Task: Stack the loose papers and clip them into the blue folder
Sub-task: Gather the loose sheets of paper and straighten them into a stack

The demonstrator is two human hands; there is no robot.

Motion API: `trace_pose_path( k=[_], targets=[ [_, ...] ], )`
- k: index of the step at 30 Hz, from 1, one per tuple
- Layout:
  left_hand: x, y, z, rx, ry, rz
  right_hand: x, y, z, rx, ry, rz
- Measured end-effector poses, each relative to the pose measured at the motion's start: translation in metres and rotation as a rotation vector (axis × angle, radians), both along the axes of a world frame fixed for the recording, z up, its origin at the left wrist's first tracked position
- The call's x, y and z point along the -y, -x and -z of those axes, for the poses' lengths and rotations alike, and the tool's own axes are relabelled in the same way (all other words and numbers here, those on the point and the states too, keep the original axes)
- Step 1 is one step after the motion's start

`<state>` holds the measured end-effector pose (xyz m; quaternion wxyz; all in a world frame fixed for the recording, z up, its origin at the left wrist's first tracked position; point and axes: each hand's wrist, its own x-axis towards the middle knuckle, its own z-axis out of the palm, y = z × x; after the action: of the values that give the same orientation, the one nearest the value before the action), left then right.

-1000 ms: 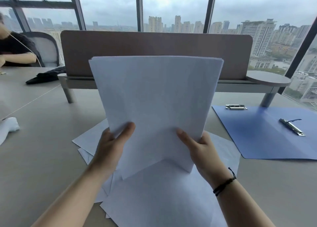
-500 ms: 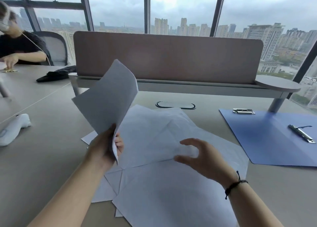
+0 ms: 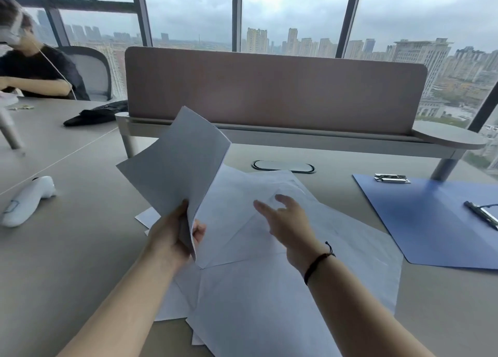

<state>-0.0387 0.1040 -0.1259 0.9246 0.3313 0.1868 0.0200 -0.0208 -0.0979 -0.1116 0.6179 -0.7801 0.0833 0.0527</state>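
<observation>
My left hand [image 3: 173,236] grips a thin stack of white papers [image 3: 176,165] by its lower corner and holds it tilted up above the desk. Several loose white sheets [image 3: 269,297] lie fanned out on the desk in front of me. My right hand [image 3: 287,222] hovers over them, fingers spread, holding nothing. The open blue folder [image 3: 423,222] lies flat at the right, with a metal clip [image 3: 482,214] on its right half and a second metal clip [image 3: 392,178] at its far edge.
A brown divider panel [image 3: 275,92] closes off the back of the desk, with an oval cable port [image 3: 283,166] in front of it. A white controller [image 3: 27,200] lies at the left. A person sits at the far left beside a black cloth [image 3: 91,117].
A second ago both hands held the stack upright. My right hand let go and has reached forward over the loose sheets, while my left hand swung the stack to the left.
</observation>
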Motion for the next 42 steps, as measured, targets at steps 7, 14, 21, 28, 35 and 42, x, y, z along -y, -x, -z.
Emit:
trace_pose_path(
  k=[7, 14, 21, 28, 35, 42],
  targets=[
    [0.009, -0.001, 0.006, -0.003, 0.035, 0.047, -0.031, -0.015, -0.013, -0.290, -0.776, 0.230],
    [0.020, 0.011, -0.002, -0.044, -0.049, 0.120, -0.067, -0.021, 0.010, -0.221, -0.311, 0.147],
    [0.010, 0.011, -0.008, -0.013, -0.311, 0.086, -0.019, -0.020, 0.007, -0.202, -0.018, 0.019],
    [0.014, 0.010, -0.008, 0.044, -0.700, 0.080, 0.081, 0.017, 0.001, -0.223, -0.042, -0.079],
    [0.031, 0.016, 0.000, 0.103, -0.937, 0.174, 0.087, 0.026, 0.004, -0.056, -0.342, -0.116],
    [0.033, 0.015, 0.001, 0.177, -0.899, 0.102, 0.086, 0.032, -0.002, -0.033, -0.707, -0.175]
  ],
)
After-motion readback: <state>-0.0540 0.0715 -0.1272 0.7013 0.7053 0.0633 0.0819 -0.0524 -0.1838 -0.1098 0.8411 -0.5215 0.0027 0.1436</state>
